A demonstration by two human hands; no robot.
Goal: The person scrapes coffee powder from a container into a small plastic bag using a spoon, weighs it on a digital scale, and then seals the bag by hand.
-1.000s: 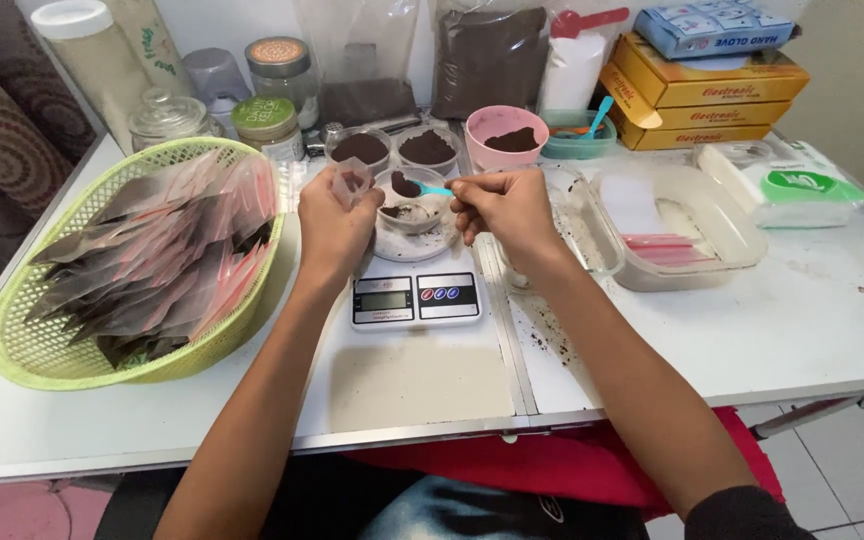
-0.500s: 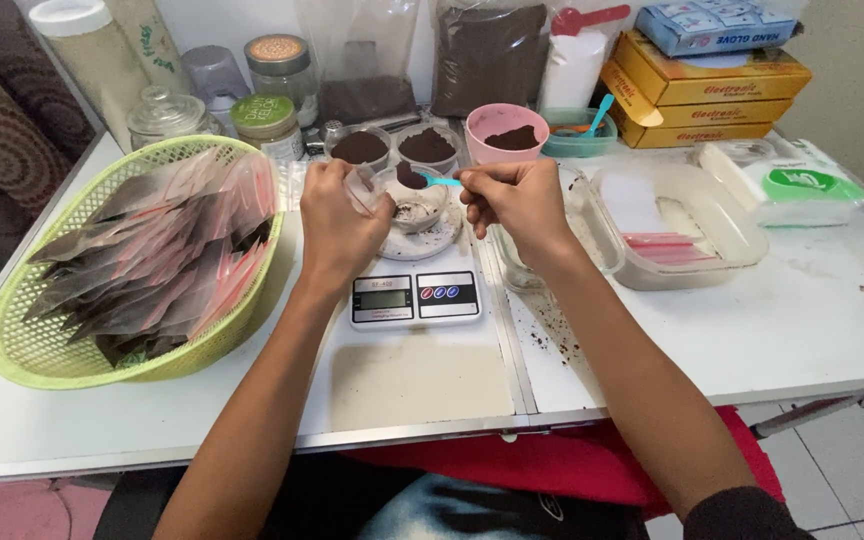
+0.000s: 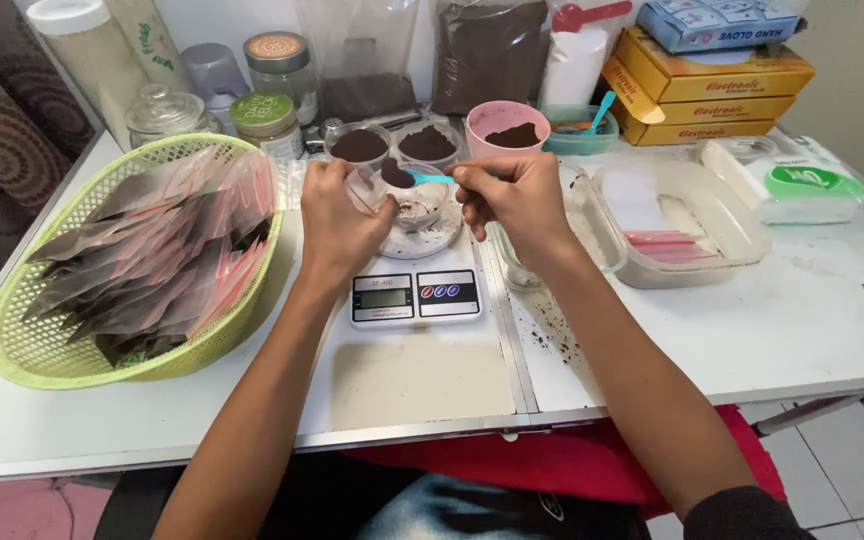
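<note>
— Table (image 3: pixel 802 330) first: what was on it?
— White top, green basket (image 3: pixel 22 350) of sachets at nine o'clock, scale (image 3: pixel 415 297) at centre.
— What changed?
— My right hand (image 3: pixel 517 200), fingers pinched on the blue spoon (image 3: pixel 422 177), had lifted it, heaped with brown powder, to the clear pouch (image 3: pixel 364 185) that my left hand (image 3: pixel 337 215) gripped above the scale.

My white bench (image 3: pixel 802 330) carries a green basket (image 3: pixel 22 350) of sachets at my left, a digital scale (image 3: pixel 415 297) in the middle, a clear tray (image 3: pixel 712 262) at my right — jars (image 3: pixel 277 65), bowls and yellow boxes (image 3: pixel 712 90) along the back.
</note>
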